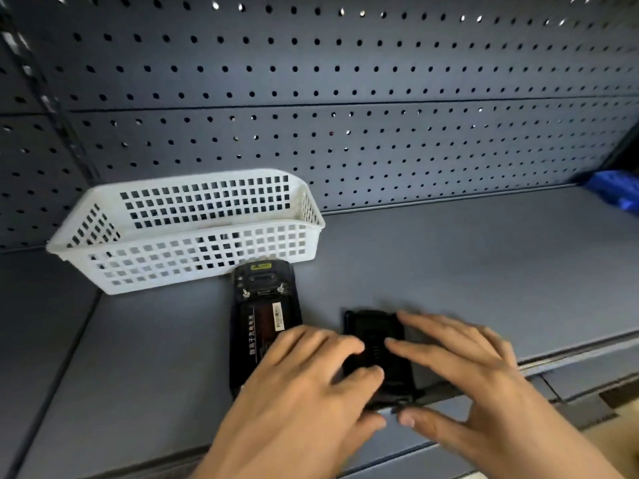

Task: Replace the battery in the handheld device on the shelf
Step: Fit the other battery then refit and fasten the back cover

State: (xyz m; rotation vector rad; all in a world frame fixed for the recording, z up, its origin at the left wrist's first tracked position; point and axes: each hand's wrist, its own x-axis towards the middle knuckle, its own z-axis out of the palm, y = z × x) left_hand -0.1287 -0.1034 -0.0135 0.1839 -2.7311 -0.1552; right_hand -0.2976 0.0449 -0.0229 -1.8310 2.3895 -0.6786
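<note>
White basket (186, 236) beside pegboard (345, 81); blue bag (615, 193) far right.

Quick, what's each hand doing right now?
Left hand: fingers resting on the loose black plastic cover, grip unclear.
Right hand: open, spread over that cover.

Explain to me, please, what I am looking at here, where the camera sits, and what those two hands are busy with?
The one picture comes from a camera worn on a person's head, looking down at a grey metal shelf with a pegboard back. There is no machine, only bare hands. A black handheld device lies face down, its labelled battery showing, before a white plastic mesh basket. The left hand and right hand both rest on a separate black cover-like part beside it; whether they grip it is unclear.
</note>
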